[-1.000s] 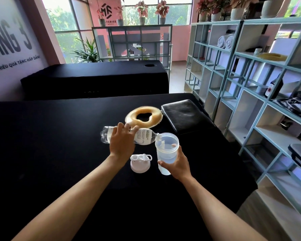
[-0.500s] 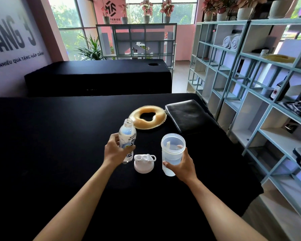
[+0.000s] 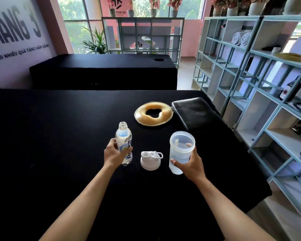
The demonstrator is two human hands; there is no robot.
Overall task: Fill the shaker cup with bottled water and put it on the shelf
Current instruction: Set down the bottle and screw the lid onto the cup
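Gripping the clear plastic water bottle with the white and blue label (image 3: 124,143), my left hand (image 3: 115,153) has its fingers curled round the lower body; the bottle stands upright with its neck uncapped, its base at or just above the black padded table (image 3: 63,129), I cannot tell which. My right hand (image 3: 189,164) is clamped on the translucent plastic shaker cup (image 3: 181,150), thumb across the near wall, fingers wrapped round the far side. The cup is open-topped and holds water in its lower part. Between the two sets of fingers, on the table, sits the white shaker lid with flip cap (image 3: 150,160), untouched.

Judgement: pouring appears finished or paused; the step in hand is parking the bottle. The next move calls for the left fingers to release the bottle, take the lid just to their right, and seat it squarely on the cup rim while the right hand steadies the cup. Only then should the cup go to the pale blue metal shelf unit (image 3: 261,108), well beyond the right fingers.
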